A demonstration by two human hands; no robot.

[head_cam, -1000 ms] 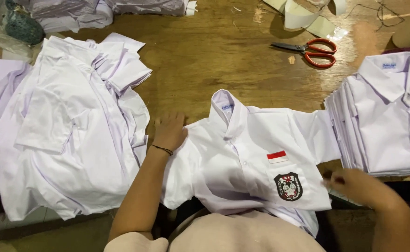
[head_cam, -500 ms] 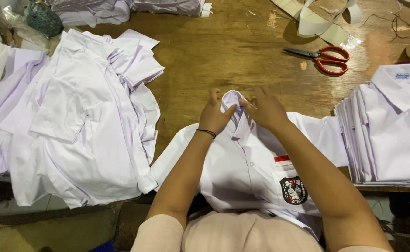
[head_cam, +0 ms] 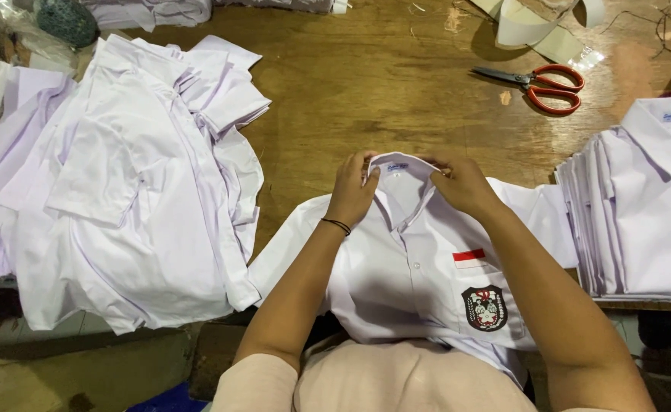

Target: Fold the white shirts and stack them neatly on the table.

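- Lying flat and face up on the near edge of the wooden table (head_cam: 396, 84), a white short-sleeved shirt (head_cam: 411, 267) is spreading its sleeves out to either side, directly in front of the person.
- The left hand (head_cam: 353, 191) is gripping the left side of the shirt's collar (head_cam: 396, 164), its fingers curling over the collar's edge; a thin black band is sitting on that wrist.
- The right hand (head_cam: 465, 187) is pinching the right side of the same collar, fingertips closing on the fabric.
- Both hands are meeting at the collar, close together, with the collar standing slightly raised between them.
- A small red-and-white patch (head_cam: 469, 258) and a dark crest badge (head_cam: 485, 308) are showing on the shirt's chest pocket, near the right forearm.
- A loose heap of white shirts (head_cam: 129, 183) is lying to the left of the worked shirt, partly hanging over the table edge.
- A neat stack of folded white shirts (head_cam: 644, 221) is sitting to the right, just beside the right sleeve.
- Red-handled scissors (head_cam: 541, 82) are resting farther back on the table, well apart from both hands.
- Pale strips of card (head_cam: 530, 30) are lying beyond the scissors.
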